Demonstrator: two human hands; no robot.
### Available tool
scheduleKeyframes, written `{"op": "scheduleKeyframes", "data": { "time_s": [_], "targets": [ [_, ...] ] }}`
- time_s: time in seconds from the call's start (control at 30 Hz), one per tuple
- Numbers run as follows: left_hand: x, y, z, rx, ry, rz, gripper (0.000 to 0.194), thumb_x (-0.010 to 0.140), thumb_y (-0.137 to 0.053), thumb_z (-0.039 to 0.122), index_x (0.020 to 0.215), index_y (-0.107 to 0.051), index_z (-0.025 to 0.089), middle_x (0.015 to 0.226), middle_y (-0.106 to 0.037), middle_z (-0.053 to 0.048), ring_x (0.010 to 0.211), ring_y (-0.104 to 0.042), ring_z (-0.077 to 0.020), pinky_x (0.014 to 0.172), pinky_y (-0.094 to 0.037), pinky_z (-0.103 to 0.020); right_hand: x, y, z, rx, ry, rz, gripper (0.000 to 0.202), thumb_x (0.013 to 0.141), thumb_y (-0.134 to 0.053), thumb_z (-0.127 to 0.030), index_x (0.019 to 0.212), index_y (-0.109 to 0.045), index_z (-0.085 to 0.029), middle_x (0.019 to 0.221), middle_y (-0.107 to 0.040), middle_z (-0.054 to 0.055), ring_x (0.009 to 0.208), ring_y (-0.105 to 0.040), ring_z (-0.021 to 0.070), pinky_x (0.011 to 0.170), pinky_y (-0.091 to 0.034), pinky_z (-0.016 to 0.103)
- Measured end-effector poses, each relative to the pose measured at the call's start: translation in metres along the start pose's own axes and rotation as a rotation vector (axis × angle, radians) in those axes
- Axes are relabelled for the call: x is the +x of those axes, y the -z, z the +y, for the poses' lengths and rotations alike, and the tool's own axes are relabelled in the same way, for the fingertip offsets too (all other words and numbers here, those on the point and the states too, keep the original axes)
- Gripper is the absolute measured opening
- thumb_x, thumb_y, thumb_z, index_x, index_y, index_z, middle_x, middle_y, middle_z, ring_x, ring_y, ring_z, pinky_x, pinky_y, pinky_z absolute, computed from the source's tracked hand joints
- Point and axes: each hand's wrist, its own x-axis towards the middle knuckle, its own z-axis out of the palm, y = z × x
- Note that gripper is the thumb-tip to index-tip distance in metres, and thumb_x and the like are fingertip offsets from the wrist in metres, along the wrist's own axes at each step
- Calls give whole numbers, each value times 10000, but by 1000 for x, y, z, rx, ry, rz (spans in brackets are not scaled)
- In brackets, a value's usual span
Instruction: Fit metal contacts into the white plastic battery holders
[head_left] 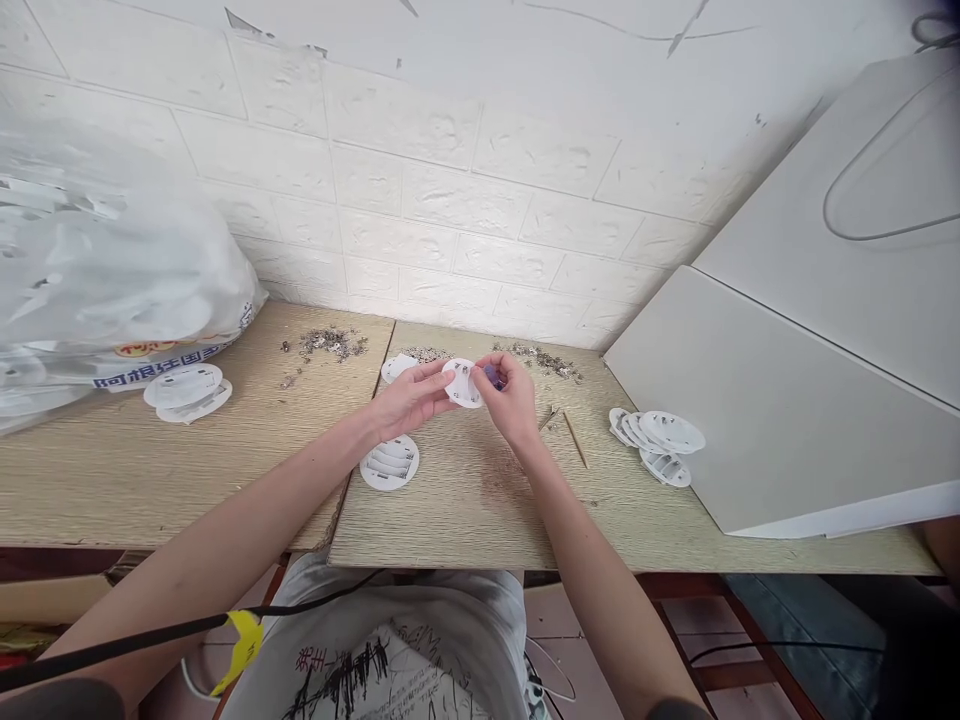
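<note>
My left hand (412, 400) grips a round white plastic battery holder (460, 384) by its left edge, tilted above the table. Small metal contacts show on its face. Pinched at the holder's right edge are the thumb and fingers of my right hand (510, 393). Something small and purple (493, 376) shows between those fingers; I cannot make out what it is. Just below my left hand lies another round holder (389, 462) with curved channels. One more white holder (397, 367) is partly hidden behind that hand.
Piles of small metal pieces lie along the wall, at left (334, 344) and right (546, 360). A thin stick (575, 440) rests to the right. White holders are stacked at left (187, 388) and right (667, 432). A plastic bag (120, 270) and grey cabinet (795, 400) flank the table.
</note>
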Motion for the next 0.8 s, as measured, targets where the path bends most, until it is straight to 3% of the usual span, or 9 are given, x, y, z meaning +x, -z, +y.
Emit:
{"op": "scheduleKeyframes", "data": {
  "time_s": [0.13, 0.3, 0.47, 0.6, 0.7, 0.8],
  "targets": [
    [2, 4, -3, -16, -10, 9, 206, 831, -649, 246, 1003, -677, 136, 1046, -690, -102, 992, -647, -186, 994, -464, -379, -1, -2, -1, -14, 19, 9, 139, 780, -586, -337, 790, -576, -199, 717, -606, 15, 622, -509, 142, 576, -389, 271],
    [4, 4, -2, -20, -41, 68, 224, 834, -649, 307, 969, -685, 133, 1040, -691, -109, 971, -644, -182, 967, -480, -364, -1, 2, -3, -135, 133, 14, 271, 895, -464, -406, 821, -614, -193, 789, -642, 48, 715, -550, 169, 663, -409, 302],
    [4, 4, -3, -42, -34, 142, 193, 822, -663, 304, 907, -683, 131, 967, -694, -96, 893, -646, -162, 918, -503, -336, 1, 12, -5, -71, 166, 217, 379, 933, -374, -455, 809, -618, -194, 852, -646, 65, 806, -571, 180, 742, -429, 315],
    [5, 3, -1, -87, -11, 209, 189, 835, -647, 309, 888, -673, 130, 935, -692, -89, 883, -645, -154, 890, -516, -307, 6, 21, -6, 104, 54, 351, 520, 915, -290, -590, 752, -590, -198, 731, -611, 58, 654, -550, 162, 616, -429, 298],
    [6, 2, 0, -101, -5, 224, 193, 846, -632, 315, 875, -667, 127, 924, -692, -88, 878, -646, -154, 876, -524, -302, 9, 22, -7, 323, -38, 305, 563, 887, -273, -666, 772, -563, -198, 673, -597, 49, 514, -501, 131, 528, -415, 289],
    [5, 1, 0, -91, -3, 226, 199, 853, -622, 320, 872, -664, 127, 910, -694, -88, 872, -650, -161, 878, -529, -318, 9, 17, -7, 399, -52, 162, 552, 870, -311, -688, 780, -552, -200, 694, -621, 53, 517, -535, 130, 550, -454, 300]
  ]
}}
